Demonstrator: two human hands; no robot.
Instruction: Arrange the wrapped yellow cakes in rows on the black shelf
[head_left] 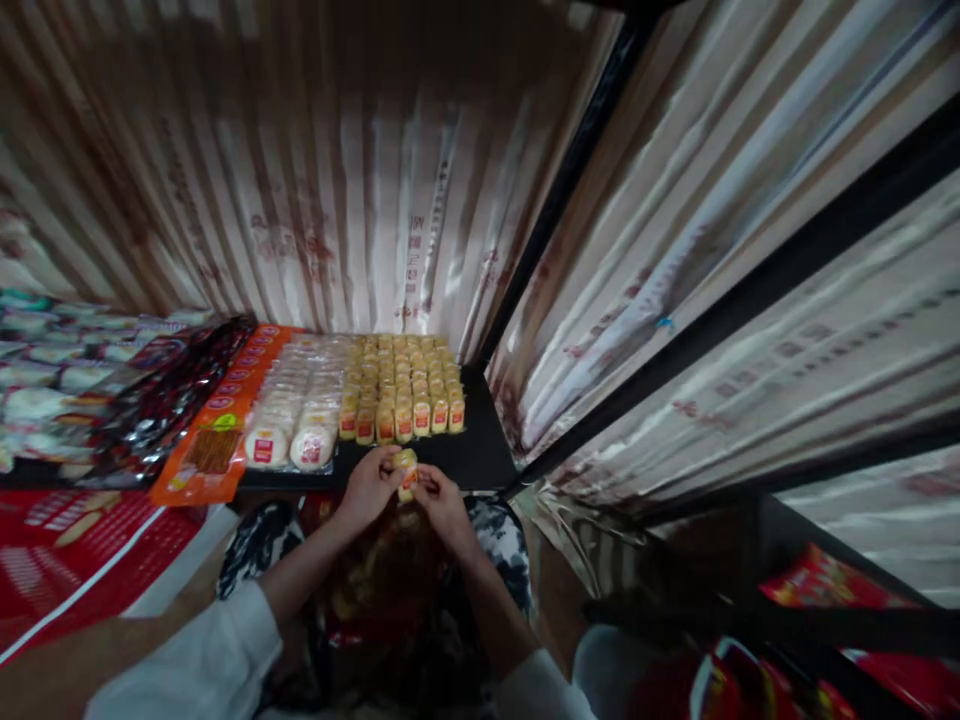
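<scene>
Between my two hands is a small yellow wrapped cake [406,473] with a red label, held just in front of the dark shelf's front edge. My left hand [372,487] pinches it from the left, fingers closed. From the right, the fingertips of my right hand [444,505] are closed on the same wrapper. Directly beyond stand rows of matching yellow wrapped cakes [403,385] on the black shelf [480,440]. Below my hands, in shadow between my knees, lie more yellowish packets [375,570], too dark to make out well.
Left of the yellow rows are round white wrapped pastries [289,430], orange snack packets [206,460], dark glossy packs [169,400] and white packets [52,380]. Striped sheeting [360,200] hangs behind. A black frame post [570,190] slants at the right. Red packages [825,580] lie lower right.
</scene>
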